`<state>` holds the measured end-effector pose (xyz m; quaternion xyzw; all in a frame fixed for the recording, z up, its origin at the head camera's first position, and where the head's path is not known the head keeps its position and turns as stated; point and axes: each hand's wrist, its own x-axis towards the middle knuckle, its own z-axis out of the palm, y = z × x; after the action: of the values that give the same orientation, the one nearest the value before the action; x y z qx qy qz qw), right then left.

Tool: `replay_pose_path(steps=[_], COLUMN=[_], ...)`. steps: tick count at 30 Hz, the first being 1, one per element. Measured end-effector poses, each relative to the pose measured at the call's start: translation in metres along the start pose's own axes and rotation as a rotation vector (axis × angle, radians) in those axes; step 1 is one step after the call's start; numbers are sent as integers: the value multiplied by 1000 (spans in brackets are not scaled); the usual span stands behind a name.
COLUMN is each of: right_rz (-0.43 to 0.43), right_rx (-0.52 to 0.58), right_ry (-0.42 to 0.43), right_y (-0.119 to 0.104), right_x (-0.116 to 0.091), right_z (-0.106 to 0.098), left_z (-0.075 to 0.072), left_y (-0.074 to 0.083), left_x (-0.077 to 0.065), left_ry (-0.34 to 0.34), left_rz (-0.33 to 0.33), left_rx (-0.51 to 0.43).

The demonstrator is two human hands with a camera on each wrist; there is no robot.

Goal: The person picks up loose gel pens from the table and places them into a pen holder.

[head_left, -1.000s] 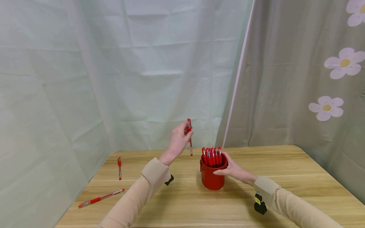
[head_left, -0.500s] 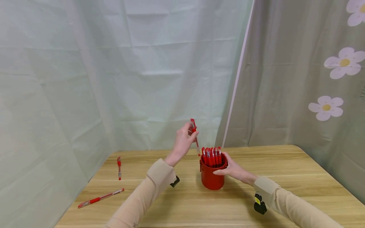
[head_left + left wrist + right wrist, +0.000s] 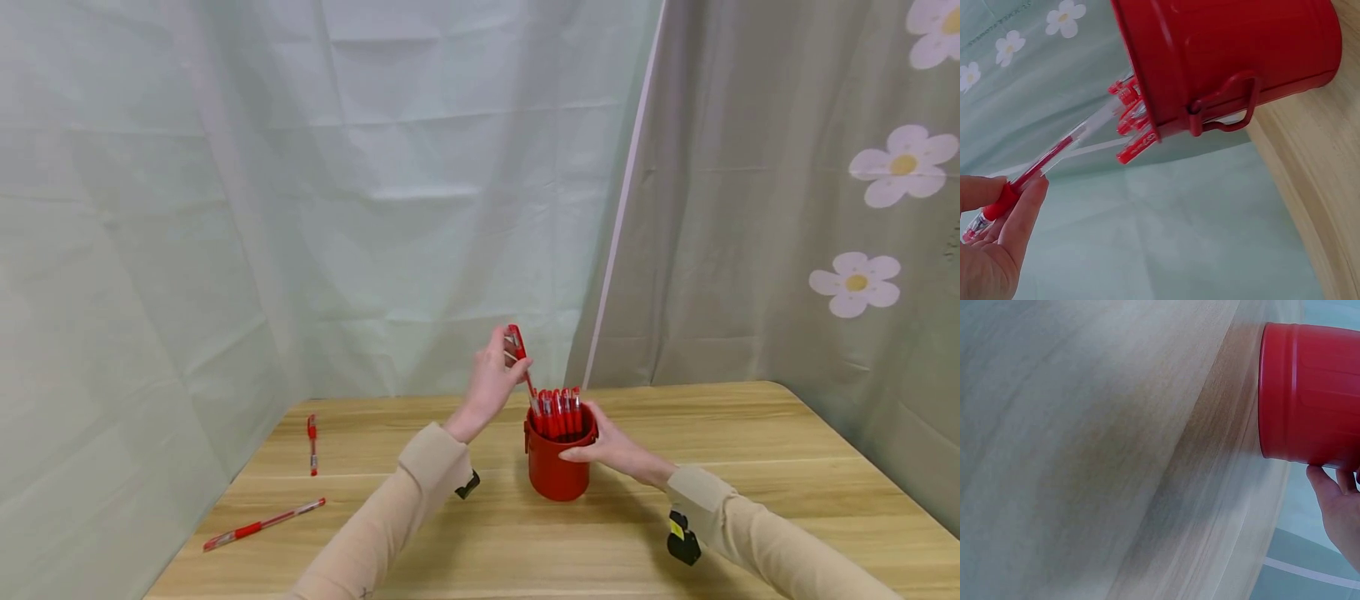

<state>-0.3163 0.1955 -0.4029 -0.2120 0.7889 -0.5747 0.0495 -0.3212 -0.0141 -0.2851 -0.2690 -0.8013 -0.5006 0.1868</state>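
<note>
My left hand (image 3: 491, 383) pinches a red gel pen (image 3: 519, 342) between thumb and fingers, cap end up and tilted. Its lower end is at the left side of the mouth of a small red metal bucket (image 3: 558, 473). In the left wrist view the thumb and fingers are on the red grip of the pen (image 3: 1047, 159), and its clear end reaches the capped pens (image 3: 1134, 128) showing above the rim. Several such pens (image 3: 562, 412) stand in the bucket. My right hand (image 3: 618, 448) grips the bucket's right side near the rim, thumb in front.
Two more red pens lie on the wooden table (image 3: 480, 542) at the left: one farther back (image 3: 312, 446), one nearer (image 3: 262, 525). A wire handle (image 3: 1250, 103) hangs on the bucket's side. Curtains (image 3: 420, 208) enclose the table's back and sides.
My left hand has moved right and somewhat down, bringing the pen from beside the bucket to its mouth and tilting it. The right hand and bucket have stayed put.
</note>
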Motion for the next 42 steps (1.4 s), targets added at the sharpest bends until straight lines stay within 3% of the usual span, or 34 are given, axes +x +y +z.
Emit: replay_pose_path(steps=[23, 28, 42], right_rz=[-14, -11, 2], right_rx=[2, 3, 8], right_ry=[0, -2, 7], right_y=[0, 1, 0], right_x=[-1, -1, -2], right_z=[1, 0, 0], left_z=[16, 18, 22], left_y=[-23, -28, -36], left_x=[-6, -9, -12], left_ry=[-50, -46, -8], left_rz=[36, 60, 65], left_rx=[75, 142, 218])
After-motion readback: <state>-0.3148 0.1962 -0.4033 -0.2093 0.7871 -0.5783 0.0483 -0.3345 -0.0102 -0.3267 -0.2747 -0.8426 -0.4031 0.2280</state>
